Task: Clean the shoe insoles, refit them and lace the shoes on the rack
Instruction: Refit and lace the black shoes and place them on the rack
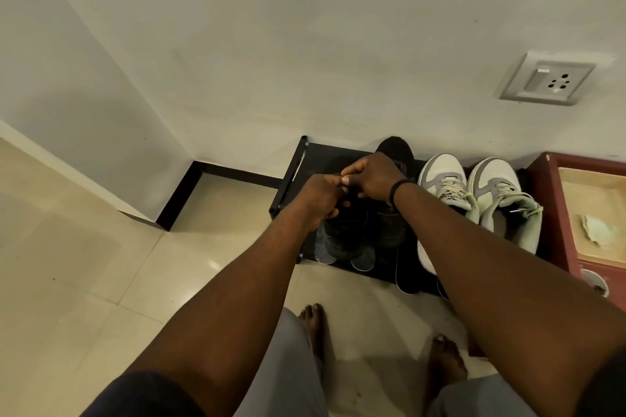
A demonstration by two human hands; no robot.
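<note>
Rack: a low black shoe rack [292, 176] stands against the wall, its left end near the corner of the room.
Black shoes: a dark pair [364, 230] sits at the rack's left end, toes toward the wall; detail is lost in shadow.
Left hand: the left hand [320, 198] is over the left black shoe, fingers curled inward; they seem to pinch a lace, but the lace itself is too dark to make out.
Right hand: the right hand [371, 176] meets the left above the same shoe, fingers bent and touching the left hand's fingertips; what it holds cannot be told. A black band [398, 188] circles its wrist.
Insoles: greyish insoles [325, 249] lie at the rack's front edge under the black shoes, and dark ones [408, 276] jut past that edge.
White and grey sneakers: a pair [474, 195] stands toward the rack's right end, laces loose.
Side unit: a red-brown box [555, 213] touches the rack's right end, a crumpled cloth [598, 230] inside.
Wall: a socket plate [547, 79] sits above the sneakers.
Floor: bare feet [313, 328] on pale tiles [84, 281] before the rack.
</note>
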